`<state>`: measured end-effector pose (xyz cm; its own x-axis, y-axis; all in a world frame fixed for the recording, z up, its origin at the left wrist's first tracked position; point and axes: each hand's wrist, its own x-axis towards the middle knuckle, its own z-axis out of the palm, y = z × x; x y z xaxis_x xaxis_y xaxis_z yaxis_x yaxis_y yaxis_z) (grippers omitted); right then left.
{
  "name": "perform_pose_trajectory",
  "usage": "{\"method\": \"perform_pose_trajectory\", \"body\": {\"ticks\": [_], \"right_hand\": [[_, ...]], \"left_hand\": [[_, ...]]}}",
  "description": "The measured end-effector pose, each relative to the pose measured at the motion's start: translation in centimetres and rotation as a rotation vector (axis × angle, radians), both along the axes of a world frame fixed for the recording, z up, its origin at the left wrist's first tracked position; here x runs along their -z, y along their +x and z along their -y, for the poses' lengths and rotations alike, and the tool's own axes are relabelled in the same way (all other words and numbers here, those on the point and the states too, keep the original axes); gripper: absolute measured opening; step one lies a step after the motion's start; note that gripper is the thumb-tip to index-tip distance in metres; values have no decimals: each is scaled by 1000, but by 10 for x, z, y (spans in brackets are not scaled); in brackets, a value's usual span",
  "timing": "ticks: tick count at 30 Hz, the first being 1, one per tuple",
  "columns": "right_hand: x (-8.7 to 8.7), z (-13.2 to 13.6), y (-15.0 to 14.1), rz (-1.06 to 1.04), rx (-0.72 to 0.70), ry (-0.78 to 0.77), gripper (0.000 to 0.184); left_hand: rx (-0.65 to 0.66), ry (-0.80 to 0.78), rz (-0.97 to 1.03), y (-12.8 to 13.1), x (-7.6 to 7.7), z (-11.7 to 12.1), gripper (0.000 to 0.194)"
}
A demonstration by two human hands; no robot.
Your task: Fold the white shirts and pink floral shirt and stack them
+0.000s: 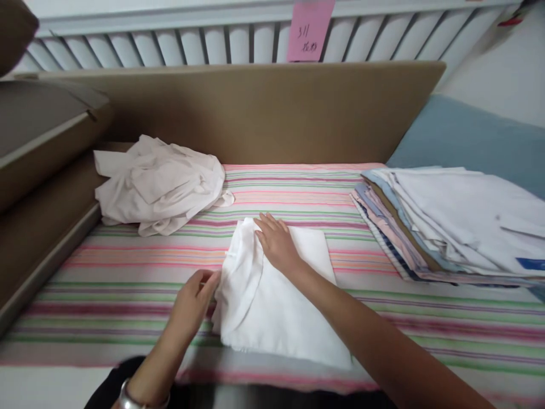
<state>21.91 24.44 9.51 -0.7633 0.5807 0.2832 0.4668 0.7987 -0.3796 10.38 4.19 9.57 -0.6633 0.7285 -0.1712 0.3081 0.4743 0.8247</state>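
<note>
A folded white garment (272, 301) lies on the striped cloth (128, 272) in front of me. My right hand (276, 241) rests flat on its upper part, fingers stretched out and pressing down. At the garment's left edge, my left hand (193, 301) pinches the fabric between thumb and fingers. A metal bracelet sits on my left wrist.
A crumpled pile of white clothes (159, 184) lies at the back left. A stack of folded shirts (451, 227) stands at the right. A brown padded board (255, 108) runs along the back, with a pink note (310, 28) above it and a blue cushion (468, 136) at far right.
</note>
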Motion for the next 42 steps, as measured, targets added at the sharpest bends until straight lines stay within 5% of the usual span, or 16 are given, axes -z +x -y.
{"method": "perform_pose_trajectory", "body": {"ticks": [5, 13, 21, 26, 29, 32, 37, 42], "right_hand": [[3, 12, -5, 113, 6, 1, 52], [21, 21, -23, 242, 48, -46, 64], [40, 27, -31, 258, -6, 33, 65], [41, 25, -32, 231, -28, -29, 63], [25, 8, -26, 26, 20, -126, 52], [13, -20, -23, -197, 242, -321, 38], [17, -59, -40, -119, 448, -653, 26], [25, -71, -64, -76, 452, -736, 21]], "left_hand": [[-101, -25, -134, 43, 6, 44, 40], [20, -389, -338, 39, -5, 6, 35], [60, -454, -390, 44, 20, 15, 27], [46, -380, -358, 27, 10, 13, 22], [12, -150, -316, -1, -2, -10, 24], [31, -28, -198, -30, -5, -51, 23], [-6, -86, -123, -49, 11, -117, 37], [-18, -100, -139, -37, 17, -136, 30]]}}
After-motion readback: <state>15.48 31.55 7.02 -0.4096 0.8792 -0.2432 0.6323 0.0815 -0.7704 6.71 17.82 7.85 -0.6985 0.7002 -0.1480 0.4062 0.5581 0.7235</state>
